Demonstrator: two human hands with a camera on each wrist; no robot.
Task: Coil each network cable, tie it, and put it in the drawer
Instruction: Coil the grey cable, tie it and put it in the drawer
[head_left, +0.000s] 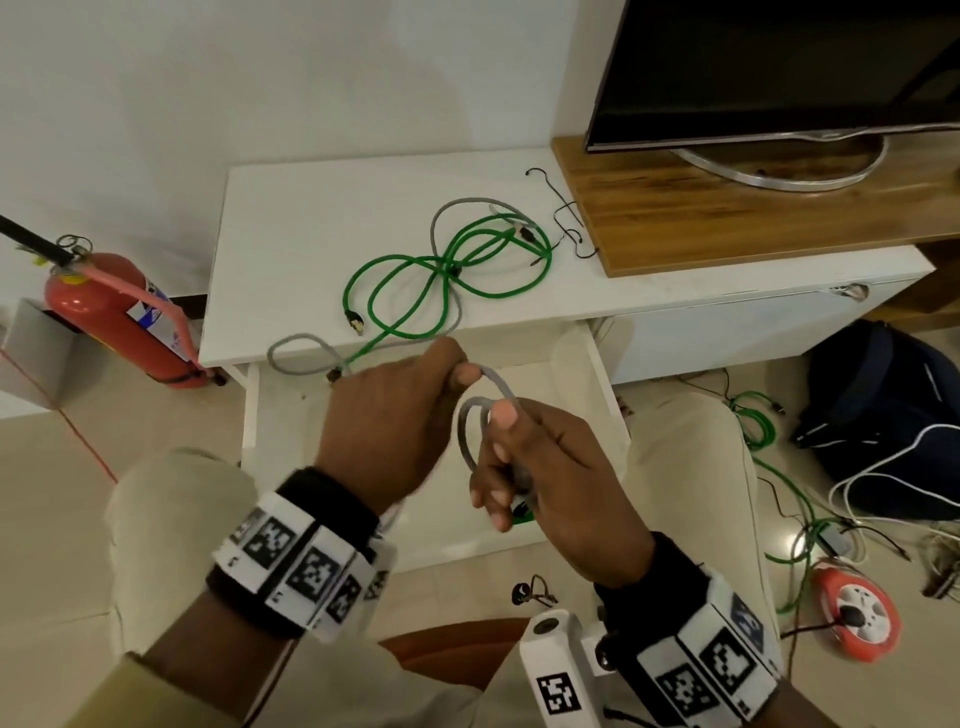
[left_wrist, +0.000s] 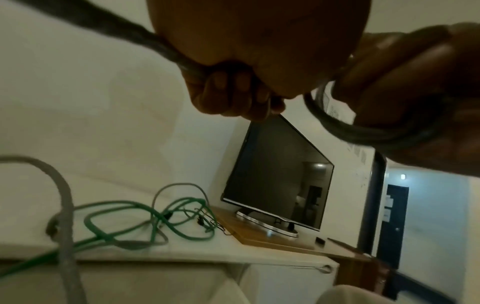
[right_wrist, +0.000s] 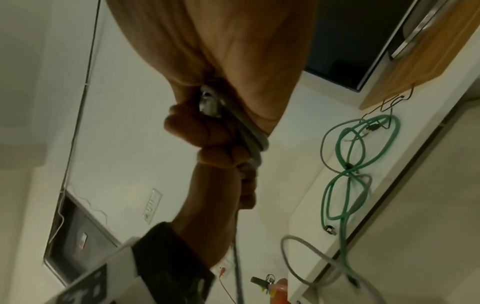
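Both forearms are bare above the wrists. Each wrist carries a broad black band (head_left: 332, 499) under a ring of white blocks (head_left: 306, 561) printed with black-and-white square code markers. On the right wrist the same ring of marker blocks (head_left: 711, 670) sits on a black band, and a white camera housing (head_left: 553, 670) with its own small code marker juts from its inner side. Pale beige trousers (head_left: 691, 467) cover both knees, and a beige sleeve edge (head_left: 130, 696) shows at the left arm.
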